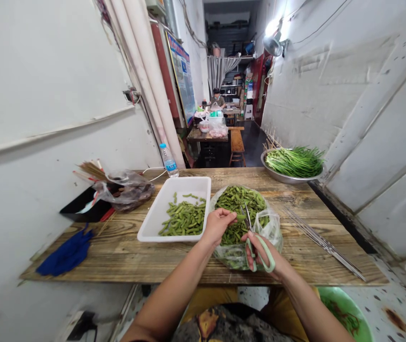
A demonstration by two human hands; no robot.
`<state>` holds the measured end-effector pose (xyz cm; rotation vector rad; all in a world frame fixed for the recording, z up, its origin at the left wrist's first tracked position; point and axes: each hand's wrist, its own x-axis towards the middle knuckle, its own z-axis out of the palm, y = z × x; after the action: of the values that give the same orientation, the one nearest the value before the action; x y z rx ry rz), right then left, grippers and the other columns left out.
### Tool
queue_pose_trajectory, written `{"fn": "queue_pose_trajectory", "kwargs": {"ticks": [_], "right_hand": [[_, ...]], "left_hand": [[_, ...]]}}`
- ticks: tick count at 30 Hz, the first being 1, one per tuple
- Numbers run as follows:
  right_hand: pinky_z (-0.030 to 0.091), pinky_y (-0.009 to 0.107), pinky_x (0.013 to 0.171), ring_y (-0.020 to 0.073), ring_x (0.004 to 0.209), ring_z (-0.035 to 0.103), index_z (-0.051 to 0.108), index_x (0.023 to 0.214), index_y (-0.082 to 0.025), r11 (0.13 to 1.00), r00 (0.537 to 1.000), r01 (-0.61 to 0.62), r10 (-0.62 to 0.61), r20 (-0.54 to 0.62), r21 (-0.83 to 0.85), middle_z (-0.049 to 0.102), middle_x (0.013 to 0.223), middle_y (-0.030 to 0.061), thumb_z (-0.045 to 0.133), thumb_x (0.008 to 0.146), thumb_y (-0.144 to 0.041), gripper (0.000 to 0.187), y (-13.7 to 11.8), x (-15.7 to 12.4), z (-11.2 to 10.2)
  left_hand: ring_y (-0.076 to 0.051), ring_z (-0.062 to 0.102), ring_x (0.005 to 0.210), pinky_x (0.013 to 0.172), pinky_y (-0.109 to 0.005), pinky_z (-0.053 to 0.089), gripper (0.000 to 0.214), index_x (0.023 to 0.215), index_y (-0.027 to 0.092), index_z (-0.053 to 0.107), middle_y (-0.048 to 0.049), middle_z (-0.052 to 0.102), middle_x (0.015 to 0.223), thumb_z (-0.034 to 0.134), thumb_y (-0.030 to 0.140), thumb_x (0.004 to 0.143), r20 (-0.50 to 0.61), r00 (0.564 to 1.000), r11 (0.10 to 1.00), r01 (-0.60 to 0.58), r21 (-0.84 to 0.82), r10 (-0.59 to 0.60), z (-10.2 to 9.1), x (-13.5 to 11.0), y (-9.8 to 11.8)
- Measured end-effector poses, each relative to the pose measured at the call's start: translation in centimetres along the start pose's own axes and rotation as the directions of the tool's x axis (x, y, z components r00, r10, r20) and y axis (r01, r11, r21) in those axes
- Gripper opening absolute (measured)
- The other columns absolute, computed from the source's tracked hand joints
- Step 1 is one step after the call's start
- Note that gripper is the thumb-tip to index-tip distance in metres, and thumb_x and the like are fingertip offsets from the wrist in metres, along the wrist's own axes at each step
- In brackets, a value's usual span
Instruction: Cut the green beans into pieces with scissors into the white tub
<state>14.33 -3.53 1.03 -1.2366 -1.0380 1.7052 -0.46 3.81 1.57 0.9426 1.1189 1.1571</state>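
My left hand (pixel 218 224) pinches a green bean pod (pixel 240 217) over a clear plastic bag (pixel 273 228) full of green pods. My right hand (pixel 264 256) grips scissors (pixel 256 240) with pale green handles, blades pointing up toward the pod by my left fingers. Left of the bag, a white rectangular tray (pixel 160 209) holds a pile of trimmed pods (pixel 185 219). Everything rests on a wooden table (pixel 124 251).
A metal bowl (pixel 288 178) of long green stalks sits at the far right. Metal skewers (pixel 322 242) lie on the right. At the left are a blue cloth (pixel 68 254), a black tray (pixel 78 209), a plastic bag (pixel 130 190) and a water bottle (pixel 169 161). A green bin (pixel 352 316) stands below. A person sits far back.
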Motion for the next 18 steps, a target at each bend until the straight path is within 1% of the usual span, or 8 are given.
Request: {"fn": "queue_pose_trajectory", "kwargs": {"ticks": [5,8,10,12,13,14,15,18], "right_hand": [[0.034,0.022,0.030,0.0085,0.033,0.037,0.049,0.082,-0.022,0.999,0.999,-0.016,0.014,-0.045,-0.035,0.043,0.049,-0.0078,0.055,0.075,-0.064,0.044,0.3,0.3,0.0],[0.036,0.022,0.033,0.0092,0.037,0.040,0.050,0.085,-0.022,1.000,1.000,-0.001,0.002,-0.027,0.023,0.046,0.053,-0.0065,0.054,0.077,-0.063,0.042,0.4,0.4,-0.2],[0.042,0.024,0.039,0.0108,0.044,0.046,0.051,0.088,-0.022,0.995,1.000,-0.001,0.001,0.000,0.102,0.049,0.058,-0.0045,0.052,0.079,-0.063,0.041,0.3,0.5,-0.4],[0.046,0.026,0.046,0.0125,0.050,0.050,0.052,0.090,-0.022,0.986,0.999,-0.019,0.015,0.029,0.167,0.051,0.062,-0.0022,0.050,0.081,-0.062,0.041,0.2,0.5,-0.7],[0.047,0.027,0.048,0.0130,0.052,0.051,0.052,0.091,-0.022,0.982,0.999,-0.029,0.023,0.038,0.188,0.051,0.063,-0.0015,0.049,0.081,-0.061,0.040,0.1,0.5,-0.8],[0.047,0.027,0.049,0.0134,0.053,0.051,0.053,0.091,-0.023,0.978,0.999,-0.035,0.027,0.044,0.204,0.051,0.064,-0.0010,0.049,0.082,-0.060,0.039,0.1,0.5,-0.9],[0.047,0.028,0.049,0.0137,0.053,0.051,0.053,0.091,-0.023,0.976,0.999,-0.038,0.029,0.044,0.214,0.051,0.064,-0.0009,0.049,0.082,-0.060,0.038,0.0,0.6,-1.0],[0.046,0.028,0.048,0.0140,0.052,0.050,0.052,0.090,-0.023,0.976,0.999,-0.037,0.031,0.033,0.213,0.050,0.063,-0.0016,0.050,0.082,-0.059,0.037,0.0,0.5,-0.9]], "left_hand": [[-0.016,0.064,0.065,0.069,-0.031,0.051,0.026,0.068,0.016,0.055,-0.0029,0.064,0.064,0.072,0.035,0.064,0.012,1.000,0.998,-0.019,0.053,0.019,-0.3,0.1,-0.5],[-0.016,0.062,0.068,0.071,-0.031,0.049,0.020,0.073,0.015,0.058,-0.0038,0.066,0.069,0.066,0.033,0.069,-0.155,0.958,0.942,-0.194,0.274,0.242,-2.6,0.7,0.6],[-0.018,0.062,0.076,0.078,-0.033,0.048,0.016,0.080,0.015,0.061,-0.0056,0.066,0.078,0.061,0.029,0.073,-0.313,0.812,0.792,-0.270,0.548,0.493,-4.8,0.9,2.0],[-0.024,0.058,0.095,0.092,-0.043,0.040,0.020,0.092,0.015,0.064,-0.0095,0.066,0.094,0.057,0.022,0.075,-0.337,0.653,0.570,-0.180,0.801,0.679,-6.5,0.9,3.4],[-0.027,0.054,0.105,0.097,-0.047,0.035,0.024,0.098,0.016,0.065,-0.0116,0.064,0.105,0.055,0.019,0.075,-0.307,0.602,0.467,-0.125,0.875,0.737,-6.8,0.8,3.9],[-0.029,0.049,0.113,0.100,-0.049,0.031,0.028,0.102,0.016,0.065,-0.0129,0.061,0.114,0.054,0.017,0.075,-0.258,0.586,0.384,-0.099,0.918,0.768,-6.8,0.9,4.1],[-0.030,0.046,0.116,0.101,-0.049,0.029,0.030,0.103,0.017,0.065,-0.0131,0.059,0.119,0.053,0.015,0.076,-0.189,0.608,0.325,-0.120,0.938,0.771,-6.4,1.1,4.1],[-0.022,0.054,0.105,0.099,-0.038,0.037,0.028,0.096,0.019,0.069,-0.0102,0.065,0.109,0.047,0.013,0.080,0.108,0.792,0.326,-0.366,0.872,0.601,-3.5,2.5,2.4]]}}
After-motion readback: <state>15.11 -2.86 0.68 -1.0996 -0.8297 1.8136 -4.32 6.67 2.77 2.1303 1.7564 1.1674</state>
